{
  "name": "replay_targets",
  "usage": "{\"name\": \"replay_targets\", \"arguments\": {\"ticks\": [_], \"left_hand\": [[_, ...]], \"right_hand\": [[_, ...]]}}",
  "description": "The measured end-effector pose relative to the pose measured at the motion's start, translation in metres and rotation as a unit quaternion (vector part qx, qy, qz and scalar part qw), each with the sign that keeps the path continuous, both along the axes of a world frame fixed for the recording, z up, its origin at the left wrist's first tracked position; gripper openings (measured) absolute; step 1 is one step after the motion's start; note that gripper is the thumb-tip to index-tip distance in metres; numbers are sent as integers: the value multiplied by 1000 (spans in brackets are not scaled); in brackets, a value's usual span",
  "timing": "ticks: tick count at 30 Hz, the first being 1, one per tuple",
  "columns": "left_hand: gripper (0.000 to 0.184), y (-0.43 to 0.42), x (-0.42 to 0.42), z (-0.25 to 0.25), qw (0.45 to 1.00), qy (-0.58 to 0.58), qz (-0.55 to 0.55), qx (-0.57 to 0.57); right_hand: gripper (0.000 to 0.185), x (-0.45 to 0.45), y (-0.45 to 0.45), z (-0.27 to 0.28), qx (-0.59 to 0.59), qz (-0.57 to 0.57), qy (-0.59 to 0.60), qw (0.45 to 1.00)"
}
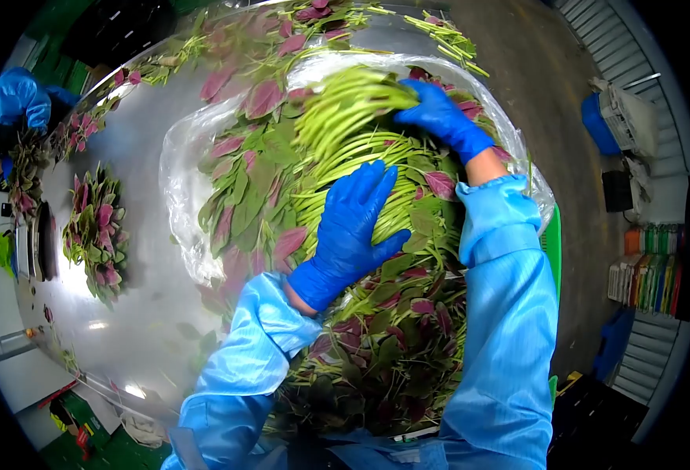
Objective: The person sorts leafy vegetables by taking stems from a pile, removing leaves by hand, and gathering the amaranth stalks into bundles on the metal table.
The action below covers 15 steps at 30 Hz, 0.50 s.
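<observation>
A large pile of amaranth greens (431,305), with green and purple-red leaves and pale green stems, lies in front of me. My left hand (349,235), in a blue glove, rests on the stems with its fingers stretched out and the thumb apart. At the far side, my right hand (443,117), also gloved, is closed at one end of a bunch of amaranth stems (345,110). That bunch is slightly blurred, and my right fingertips are partly hidden. Clear plastic sheeting (184,204) surrounds the far and left sides of the pile.
A shiny metal table (149,313) extends to the left, with a separate amaranth bunch (94,235) on it. Loose cut stems (447,39) lie at its far edge. Another person's blue sleeve (24,98) shows at far left. A green crate edge (552,243) stands by my right arm.
</observation>
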State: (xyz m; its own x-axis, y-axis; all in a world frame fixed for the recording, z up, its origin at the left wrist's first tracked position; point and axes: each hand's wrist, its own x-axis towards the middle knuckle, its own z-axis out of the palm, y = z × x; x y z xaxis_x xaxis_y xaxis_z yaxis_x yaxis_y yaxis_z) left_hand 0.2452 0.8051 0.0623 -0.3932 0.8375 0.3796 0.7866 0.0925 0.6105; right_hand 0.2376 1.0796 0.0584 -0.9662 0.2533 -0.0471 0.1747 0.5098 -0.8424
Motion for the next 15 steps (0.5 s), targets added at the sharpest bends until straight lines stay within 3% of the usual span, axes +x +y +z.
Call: {"name": "replay_targets", "arguments": {"ticks": [4,7,9,11,13,14,15], "left_hand": [[72,3,-9,8,998,44,-35,43],[67,27,-27,-3,993,74,-5,96],[71,46,-47,-8,993,101,41,45],[77,63,-68,-20,996,73,53,1],[72,66,-73,-27,999,13,34,40],[70,66,-72,-26,998,-12,23,59],[69,63,-69,-26,998,-10,14,57]], "right_hand": [[52,14,22,-5,-172,-66,116,976],[56,19,25,2,-194,-83,80,974],[59,21,10,17,-210,-79,41,974],[60,20,-4,14,-130,-48,38,990],[68,19,-11,8,-56,-4,12,998],[73,14,-14,-2,20,7,56,998],[72,17,-13,-6,-18,14,80,997]]}}
